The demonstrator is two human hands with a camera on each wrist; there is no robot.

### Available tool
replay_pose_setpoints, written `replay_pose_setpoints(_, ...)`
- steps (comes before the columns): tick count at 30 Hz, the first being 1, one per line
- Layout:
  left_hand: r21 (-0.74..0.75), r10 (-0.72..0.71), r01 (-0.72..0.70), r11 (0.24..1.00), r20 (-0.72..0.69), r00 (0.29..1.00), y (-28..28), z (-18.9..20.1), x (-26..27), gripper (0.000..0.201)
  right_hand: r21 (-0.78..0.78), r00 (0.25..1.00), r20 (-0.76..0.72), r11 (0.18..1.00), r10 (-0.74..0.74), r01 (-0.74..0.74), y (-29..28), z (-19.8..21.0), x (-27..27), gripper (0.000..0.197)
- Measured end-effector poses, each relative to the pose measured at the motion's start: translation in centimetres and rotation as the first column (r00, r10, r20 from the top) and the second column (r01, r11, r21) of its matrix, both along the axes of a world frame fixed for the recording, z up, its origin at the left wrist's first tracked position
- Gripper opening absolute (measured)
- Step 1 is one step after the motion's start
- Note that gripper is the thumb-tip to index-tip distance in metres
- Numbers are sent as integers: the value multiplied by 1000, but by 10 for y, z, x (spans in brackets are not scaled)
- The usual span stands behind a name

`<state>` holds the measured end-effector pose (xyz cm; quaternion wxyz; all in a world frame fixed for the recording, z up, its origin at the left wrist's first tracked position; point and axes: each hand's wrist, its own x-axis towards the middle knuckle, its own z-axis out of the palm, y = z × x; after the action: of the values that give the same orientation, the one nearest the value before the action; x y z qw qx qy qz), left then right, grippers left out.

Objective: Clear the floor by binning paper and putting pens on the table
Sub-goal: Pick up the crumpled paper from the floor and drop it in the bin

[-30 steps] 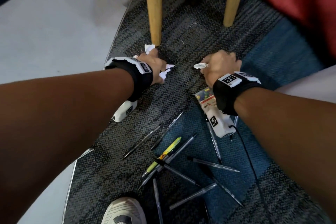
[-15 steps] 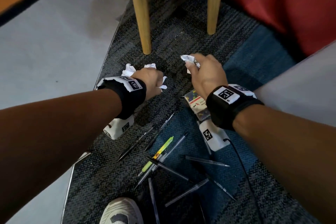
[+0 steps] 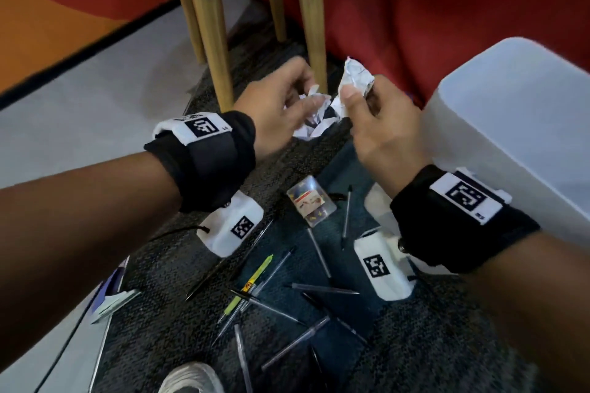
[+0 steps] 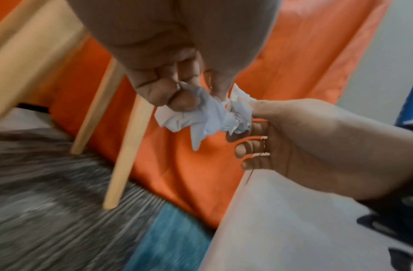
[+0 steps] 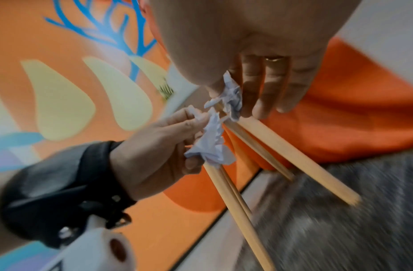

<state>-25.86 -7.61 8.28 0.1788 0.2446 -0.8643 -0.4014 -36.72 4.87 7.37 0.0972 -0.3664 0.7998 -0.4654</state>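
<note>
Both hands are raised above the carpet, close together, each with crumpled white paper. My left hand grips one wad, also visible in the left wrist view as the wad under curled fingers. My right hand pinches a second wad between thumb and fingers; the right wrist view has this wad just above the left hand's wad. A white bin stands just to the right of the right hand. Several pens, one of them yellow-green, lie scattered on the carpet below.
Wooden furniture legs stand just behind the hands, before a red wall. A small clear plastic box lies among the pens. A shoe is at the bottom edge and a booklet at the carpet's left edge.
Both hands have lifted off the carpet with their paper wads, risen, come together and moved rightward beside the white bin, which has come into view.
</note>
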Motion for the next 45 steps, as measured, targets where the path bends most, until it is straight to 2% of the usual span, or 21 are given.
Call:
replay_pose_setpoints(5, 72, -35, 55, 996, -254, 967, 35, 67, -28, 19, -171, 996, -64, 984, -65, 53, 42, 73, -6, 33)
replay_pose_setpoints(8, 92, -94, 132, 987, -337, 937, 56, 97, -44, 16, -257, 987, -92, 961, -135, 107, 73, 101, -17, 39)
replay_pose_setpoints(11, 72, -135, 170, 983, -352, 926, 75, 110, -62, 13, -240, 971, -92, 951, -222, 195, 100, 106, -35, 39)
replay_pose_setpoints(13, 37, -135, 155, 987, -319, 938, 87, 109, -74, 15, -120, 960, -102, 962, -260, 247, 114, 101, -46, 36)
replay_pose_setpoints(15, 53, -136, 160, 986, -302, 943, 98, 104, -84, 17, 91, 956, -132, 957, -261, 274, 127, 92, -53, 33)
replay_pose_setpoints(18, 53, -158, 175, 983, -239, 958, 109, 95, -94, 16, 355, 958, -148, 890, -247, 285, 142, 80, -58, 38)
replay_pose_setpoints(20, 36, -173, 182, 983, -189, 967, 116, 90, -97, 16, 446, 958, -129, 848, -255, 286, 149, 78, -59, 46)
replay_pose_setpoints(22, 26, -196, 202, 979, -150, 969, 122, 87, -100, 16, 469, 957, -127, 834, -261, 290, 154, 76, -59, 57)
replay_pose_setpoints(24, 6, -237, 239, 971, -109, 965, 124, 86, -102, 13, 458, 956, -132, 840, -261, 292, 155, 77, -59, 62)
replay_pose_setpoints(26, -24, -286, 285, 958, -52, 957, 125, 83, -105, 4, 425, 958, -121, 858, -261, 288, 156, 80, -57, 58)
replay_pose_setpoints(30, -110, -341, 349, 931, 88, 936, 121, 79, -107, 30, 269, 955, -132, 918, -266, 292, 152, 88, -49, 30)
replay_pose_setpoints(33, -171, -326, 337, 926, 85, 941, 117, 78, -103, 36, 148, 948, -177, 945, -263, 290, 147, 92, -45, 24)
replay_pose_setpoints(39, -238, -198, 188, 953, -19, 980, 88, 70, -69, 19, -13, 963, -198, 983, -181, 182, 126, 99, -23, 18)
replay_pose_setpoints(42, -226, -76, 96, 969, 97, 992, 59, 53, -45, 17, -53, 980, -181, 996, -83, 75, 106, 95, -3, 15)
replay_pose_setpoints(45, -204, 47, 4, 979, 243, 969, 26, 24, -17, 15, -45, 986, -162, 998, 26, -33, 79, 73, 18, 14)
